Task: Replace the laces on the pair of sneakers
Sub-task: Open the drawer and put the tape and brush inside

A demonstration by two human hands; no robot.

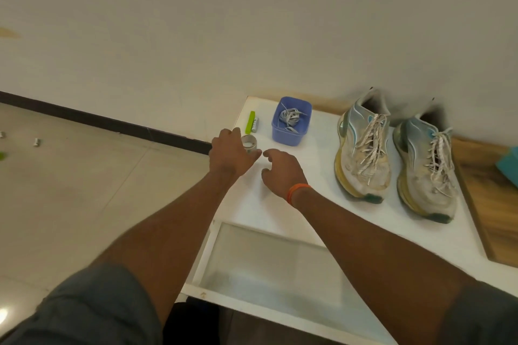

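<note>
Two worn white sneakers with pale laces stand side by side on the white table (252, 204): the left sneaker (363, 148) and the right sneaker (427, 168), toes toward me. A blue tub (291, 122) at the back holds loose white laces (290, 117). My left hand (231, 152) grips a small roll of tape (250, 144) near the table's left edge. My right hand (280, 171), with an orange band on its wrist, hovers just right of it with loosely curled fingers, holding nothing.
A green and grey tool (251, 122) lies beyond the tape by the left edge. A glass panel (266, 266) is set in the table near me. A wooden board (487, 204) and a teal object (508, 165) lie at the right. Small bits litter the tiled floor (36, 142) at left.
</note>
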